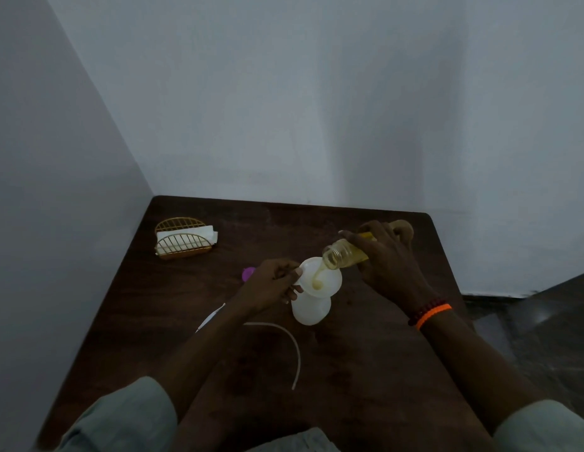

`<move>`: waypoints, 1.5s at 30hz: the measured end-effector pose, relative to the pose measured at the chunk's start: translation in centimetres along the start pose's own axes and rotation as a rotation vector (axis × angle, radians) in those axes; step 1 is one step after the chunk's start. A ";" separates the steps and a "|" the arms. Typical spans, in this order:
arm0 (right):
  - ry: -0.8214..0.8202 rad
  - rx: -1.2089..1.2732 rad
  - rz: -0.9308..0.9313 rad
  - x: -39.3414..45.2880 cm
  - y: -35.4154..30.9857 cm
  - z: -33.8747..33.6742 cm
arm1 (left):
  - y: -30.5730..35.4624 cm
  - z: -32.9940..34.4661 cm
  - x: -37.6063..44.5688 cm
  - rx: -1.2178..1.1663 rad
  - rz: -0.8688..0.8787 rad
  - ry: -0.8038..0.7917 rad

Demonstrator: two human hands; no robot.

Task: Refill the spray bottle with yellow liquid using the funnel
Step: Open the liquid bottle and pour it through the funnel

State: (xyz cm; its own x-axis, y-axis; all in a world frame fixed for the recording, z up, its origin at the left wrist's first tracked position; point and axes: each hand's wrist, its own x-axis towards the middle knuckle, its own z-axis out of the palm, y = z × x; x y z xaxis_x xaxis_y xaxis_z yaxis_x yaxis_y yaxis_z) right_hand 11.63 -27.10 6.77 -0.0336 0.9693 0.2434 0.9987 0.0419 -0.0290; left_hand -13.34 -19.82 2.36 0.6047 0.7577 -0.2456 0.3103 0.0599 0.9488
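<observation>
A white translucent spray bottle (pixel 308 309) stands upright mid-table, with a white funnel (pixel 330 283) seated in its neck. My left hand (pixel 271 283) grips the funnel's left rim and the bottle neck. My right hand (pixel 385 256) holds a clear bottle of yellow liquid (pixel 341 256) tipped to the left, its open mouth just above the funnel. A thin yellow stream (pixel 320 275) runs from that mouth into the funnel's middle. The spray bottle's neck is hidden by the funnel and my fingers.
A dark wooden table (pixel 349 370) stands in a corner of white walls. A gold wire napkin holder (pixel 183 238) sits at back left. A purple cap (pixel 248 273) lies behind my left hand. A white curved dip tube (pixel 292 347) and a white sprayer piece (pixel 210 316) lie nearer me.
</observation>
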 end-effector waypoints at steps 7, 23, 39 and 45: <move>-0.001 -0.018 0.006 -0.1 0.0 -0.1 | -0.2 0.1 0.0 -0.019 -0.014 0.009; 0.020 -0.022 0.003 -0.1 -0.2 -0.8 | -0.7 -0.2 0.1 -0.007 -0.003 -0.010; 0.003 -0.087 0.015 0.0 0.0 -0.7 | -0.2 0.0 -0.1 -0.026 -0.007 0.001; 0.004 -0.094 0.012 0.1 -0.1 -0.9 | -0.2 -0.1 -0.1 -0.011 0.003 -0.004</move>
State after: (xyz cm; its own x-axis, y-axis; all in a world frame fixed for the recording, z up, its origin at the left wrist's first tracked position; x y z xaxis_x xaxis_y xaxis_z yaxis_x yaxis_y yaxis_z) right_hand 11.60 -27.22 7.67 -0.0216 0.9688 0.2471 0.9982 0.0072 0.0589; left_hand -13.47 -19.84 2.24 0.6086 0.7550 -0.2438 0.3003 0.0652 0.9516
